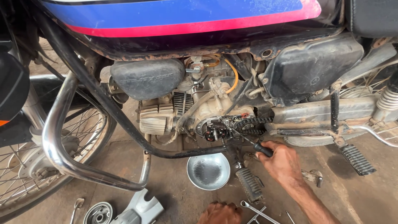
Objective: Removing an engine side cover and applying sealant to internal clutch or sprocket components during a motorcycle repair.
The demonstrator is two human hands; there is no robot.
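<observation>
A motorcycle with a blue and pink fuel tank (182, 16) stands over me, its left engine cover off. My right hand (282, 159) grips the black handle of a screwdriver (248, 141), whose shaft points up-left into the exposed sprocket and stator area (217, 128), beside the drive chain (248, 121). My left hand (219, 213) rests on the ground at the bottom edge, fingers curled; what it holds, if anything, is hidden.
A round metal bowl (208, 171) sits on the ground under the engine. A wrench (257, 211) lies near my left hand. A grey engine cover (139, 209) and a round part (98, 213) lie bottom left. Chrome crash guard (56, 137), footpegs (250, 184).
</observation>
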